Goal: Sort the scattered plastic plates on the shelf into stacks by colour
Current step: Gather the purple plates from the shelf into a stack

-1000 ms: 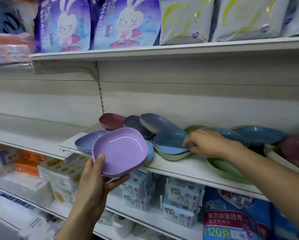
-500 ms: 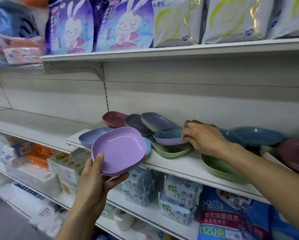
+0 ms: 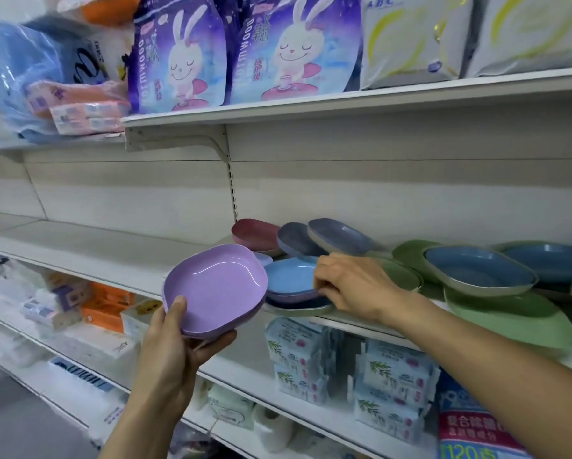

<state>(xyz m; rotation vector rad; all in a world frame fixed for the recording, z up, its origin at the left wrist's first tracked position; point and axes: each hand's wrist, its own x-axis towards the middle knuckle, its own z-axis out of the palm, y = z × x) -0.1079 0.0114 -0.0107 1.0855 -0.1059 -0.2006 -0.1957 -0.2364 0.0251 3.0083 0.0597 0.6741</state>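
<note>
My left hand holds a lilac plate in front of the shelf, thumb on its rim, fingers underneath. My right hand grips the edge of a light blue plate that sits in a purple plate, over a darker one at the shelf's front edge. Behind them lie a maroon plate and two slate-purple plates. To the right are green plates and blue plates, loosely piled.
The shelf left of the plates is bare. An upper shelf carries bagged goods close overhead. Tissue packs and boxes fill the lower shelves. More plates run off the right edge.
My right hand has carried the blue plate, with the purple one under it, leftward beside the lilac plate. The view has shifted left. My left hand keeps its hold.
</note>
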